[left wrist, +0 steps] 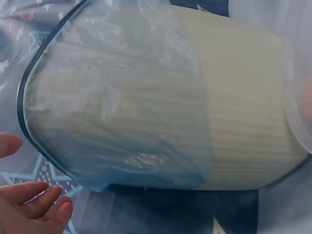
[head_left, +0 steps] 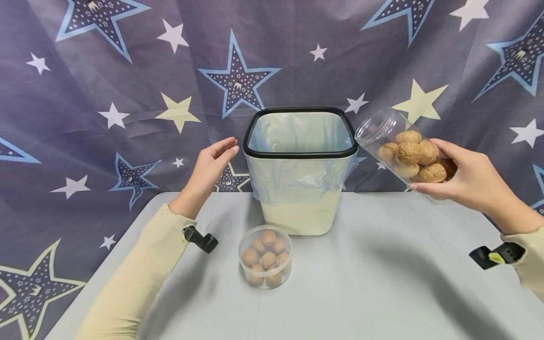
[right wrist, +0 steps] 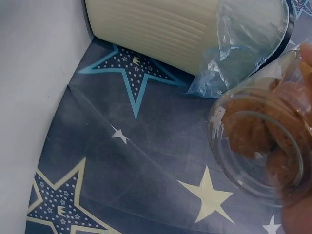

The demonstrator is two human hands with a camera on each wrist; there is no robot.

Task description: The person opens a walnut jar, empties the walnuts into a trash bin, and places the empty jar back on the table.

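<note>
My right hand (head_left: 471, 177) grips a clear plastic jar (head_left: 384, 130) near its base. The jar tilts, its open mouth toward the right rim of a cream trash can (head_left: 297, 210), and walnuts (head_left: 410, 152) lie inside toward the base. In the right wrist view the round jar bottom (right wrist: 258, 141) faces the camera. My left hand (head_left: 212, 163) is raised beside the can's left rim, fingers loosely extended, holding nothing; the left wrist view shows its fingers (left wrist: 41, 200) apart from the can. A pale blue bag (head_left: 293, 177) lines the can and hangs over its outside under a black rim.
A round clear tub (head_left: 265, 257) with several walnuts stands on the white table (head_left: 361, 283) in front of the can. A thin clear disc (head_left: 219, 228) lies left of it. A star-patterned cloth (head_left: 297, 28) hangs behind the table.
</note>
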